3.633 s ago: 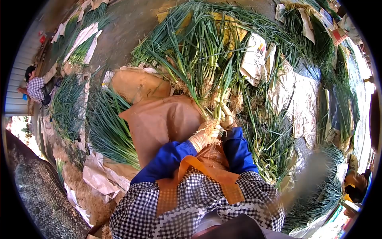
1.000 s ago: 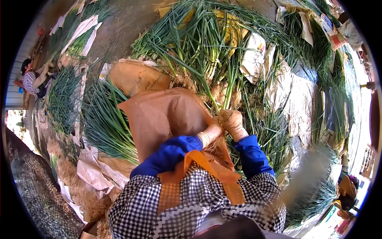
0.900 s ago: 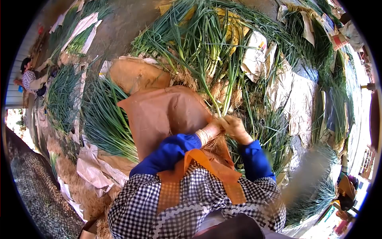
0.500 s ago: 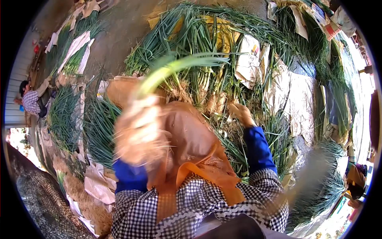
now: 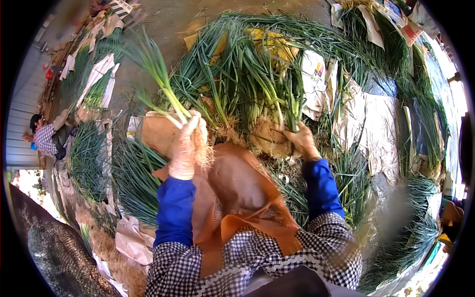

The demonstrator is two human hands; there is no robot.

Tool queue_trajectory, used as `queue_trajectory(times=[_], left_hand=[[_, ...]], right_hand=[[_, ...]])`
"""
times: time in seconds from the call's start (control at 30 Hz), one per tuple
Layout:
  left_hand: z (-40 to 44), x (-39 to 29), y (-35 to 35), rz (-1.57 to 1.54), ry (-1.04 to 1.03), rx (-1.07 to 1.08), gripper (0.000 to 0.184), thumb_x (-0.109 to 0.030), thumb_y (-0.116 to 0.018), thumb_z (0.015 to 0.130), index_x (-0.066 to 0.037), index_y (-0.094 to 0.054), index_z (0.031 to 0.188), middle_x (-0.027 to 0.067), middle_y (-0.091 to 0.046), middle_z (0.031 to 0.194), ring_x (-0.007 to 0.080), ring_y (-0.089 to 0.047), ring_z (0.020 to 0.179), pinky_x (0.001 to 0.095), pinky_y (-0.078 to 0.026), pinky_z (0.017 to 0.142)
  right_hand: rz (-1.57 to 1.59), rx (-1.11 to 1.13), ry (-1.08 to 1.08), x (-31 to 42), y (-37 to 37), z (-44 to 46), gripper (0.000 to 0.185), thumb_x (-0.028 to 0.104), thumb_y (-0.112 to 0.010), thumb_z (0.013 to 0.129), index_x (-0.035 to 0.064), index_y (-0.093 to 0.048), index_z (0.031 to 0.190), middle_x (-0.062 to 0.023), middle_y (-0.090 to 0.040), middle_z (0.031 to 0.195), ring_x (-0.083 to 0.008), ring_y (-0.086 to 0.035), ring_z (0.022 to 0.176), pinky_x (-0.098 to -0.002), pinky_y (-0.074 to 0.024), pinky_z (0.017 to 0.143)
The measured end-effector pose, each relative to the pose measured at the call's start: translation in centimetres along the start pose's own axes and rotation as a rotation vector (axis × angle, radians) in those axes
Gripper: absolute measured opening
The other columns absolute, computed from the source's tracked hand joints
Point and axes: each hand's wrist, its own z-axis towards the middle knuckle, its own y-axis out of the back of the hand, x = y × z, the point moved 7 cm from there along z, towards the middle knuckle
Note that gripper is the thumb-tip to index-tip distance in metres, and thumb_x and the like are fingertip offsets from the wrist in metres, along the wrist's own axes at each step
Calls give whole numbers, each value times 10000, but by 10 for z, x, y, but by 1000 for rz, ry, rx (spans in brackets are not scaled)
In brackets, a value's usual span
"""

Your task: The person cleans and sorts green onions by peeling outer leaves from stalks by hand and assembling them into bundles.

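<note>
A few spring onions (image 5: 167,89) stand up out of my left hand (image 5: 186,146), which is closed round their white lower stalks. Their pale roots hang down beside my palm over the brown apron (image 5: 242,175). On the right, my right hand (image 5: 304,142) is closed round the lower end of green spring onion stalks (image 5: 296,110) at the right edge of the heap. Directly ahead lies the big heap of spring onions (image 5: 237,69), its roots toward me. A brown root clump (image 5: 269,136) lies just left of my right hand.
More spring onions lie at my left (image 5: 133,173) and at far right (image 5: 405,237). White sacks (image 5: 368,128) cover the ground on the right, and a tan sheet (image 5: 156,133) lies beyond my left hand. Another person (image 5: 47,136) sits at the far left.
My left hand has gone from a fast blur to a steadier hold, its spring onions now tilted up and left. My right hand has closed on stalks where it was low among the roots.
</note>
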Motion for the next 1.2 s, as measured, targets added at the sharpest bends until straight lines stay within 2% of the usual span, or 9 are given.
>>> queue_trajectory(times=[0.17,0.23,0.3,0.4,0.6,0.87,0.93,1.07,1.2], left_hand=[[15,89,32,-120,136,-27,147,-90,-594,831,-54,-574,972,37,-598,817,131,-591,708,242,-517,646],[18,125,42,-84,148,-45,153,-83,-586,831,-47,-565,978,46,-599,821,155,-598,717,277,-527,666],[7,152,51,-42,199,-99,202,-38,-573,818,-40,-561,1020,68,-601,855,181,-604,740,304,-530,688],[-8,166,49,-14,200,-65,300,-31,-568,819,-43,-543,1118,49,-588,835,144,-586,731,281,-519,673],[-26,181,44,-4,258,-58,175,-118,-582,846,-76,-550,1014,21,-544,737,122,-533,630,221,-453,560],[-70,226,12,-190,589,181,113,-158,-655,800,-94,-576,849,3,-577,703,102,-562,754,252,-448,655],[-70,256,15,224,499,33,146,-101,-649,793,-67,-584,920,21,-600,768,99,-543,640,246,-453,581],[-77,260,11,220,355,-83,304,18,-570,780,7,-532,1081,50,-589,875,166,-553,799,277,-474,721],[-73,269,20,165,369,-210,164,-62,-548,813,-2,-557,965,63,-564,723,183,-568,602,315,-478,475]], right_hand=[[145,23,-163,-84,102,-38,472,40,-630,791,4,-455,1228,-68,-588,1080,-167,-578,933,-297,-467,843],[-1442,-279,-283,-99,136,-59,552,131,-684,747,24,-447,1234,-127,-572,1129,-251,-564,1010,-346,-464,846],[-1219,-514,304,-67,129,-70,510,237,-681,726,100,-511,1188,-149,-593,1092,-306,-590,943,-358,-490,756],[-925,-630,290,-22,83,-74,221,293,-676,749,180,-653,938,-99,-654,721,-255,-627,587,-331,-490,523],[-1211,-157,-145,-72,30,3,506,550,-662,647,122,-623,914,-120,-657,903,-313,-633,818,-397,-489,728],[-577,37,-63,-11,6,-42,432,408,-583,761,96,-627,1058,-145,-648,823,-243,-616,771,-354,-465,712],[-613,118,-83,-29,-3,-55,478,349,-591,773,130,-557,1197,-121,-629,1033,-215,-599,883,-314,-451,768],[-926,-96,131,20,-27,-59,399,342,-691,729,67,-550,981,-126,-621,928,-277,-603,844,-368,-474,703],[-931,177,92,-50,-26,-28,98,200,-563,821,103,-553,830,-50,-552,797,-174,-536,760,-306,-424,621]])
